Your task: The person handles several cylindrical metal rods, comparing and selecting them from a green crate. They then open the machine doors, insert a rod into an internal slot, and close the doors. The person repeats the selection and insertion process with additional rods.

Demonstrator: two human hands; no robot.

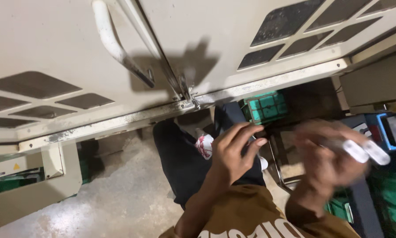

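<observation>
Nearest the lens in the head view is a brown shirt (246, 216) with pale printing across the chest, filling the bottom edge below both wrists. Out of it rises the left hand (233, 154), palm turned inward, its fingers (246, 132) curled loosely and a little apart, thumb set just off the fingertips; nothing can be made out between them, though a small dark shape sits right at their tips and is too unclear to name. The right hand (326, 158) is smeared by motion. It is closed around a white marker-like object (361, 152) whose pale end sticks out past the knuckles to the right, away from the left-hand fingers; how tightly the fingers grip it cannot be told through the blur.

Below and behind the left-hand fingers are dark trousers (180, 163), and just to the left of the palm a white shoe with red marks (204, 146) on the concrete floor (118, 198). Just above the fingertips of both hands, between them, sits a green crate (266, 108) tucked under the edge of a large beige cabinet (198, 35). The cabinet spans the whole upper part of the view, well above the fingers, with dark grille panels (290, 26) on both doors and a curved white handle (114, 44) up and to the left. Right of the right-hand fingers, near the pale end of the held object, stands a blue-framed device (394, 130). Green bins (392, 198) lie below it.
</observation>
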